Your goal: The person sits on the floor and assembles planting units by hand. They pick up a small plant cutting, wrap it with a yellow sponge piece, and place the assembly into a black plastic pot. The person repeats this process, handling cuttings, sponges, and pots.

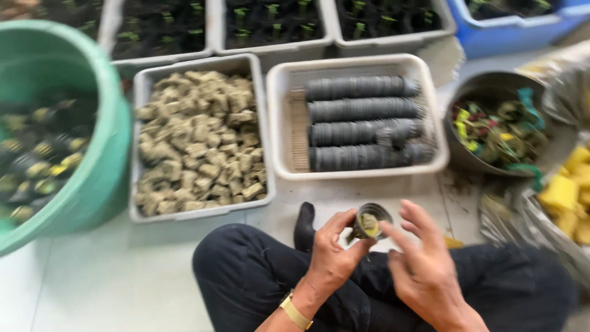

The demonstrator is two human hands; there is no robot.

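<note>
I am sitting cross-legged on the pale floor, holding a small black pot [370,222] in my left hand [332,258]. My thumb and fingers are closing around its side, and its open mouth, showing something greenish inside, is tilting up toward me. My right hand [424,270] is hovering just beside the pot, its fingers spreading loosely and holding nothing; the fingertips are near the rim, though the blur is keeping me from telling whether they touch it. A gold watch [295,312] is sitting on my left wrist. In front of my knees a grey tray [140,147] is holding brownish cubes, and beside it a white tray [279,123] is holding rows of stacked black pots. A green bucket [104,160] is standing to my left.
</note>
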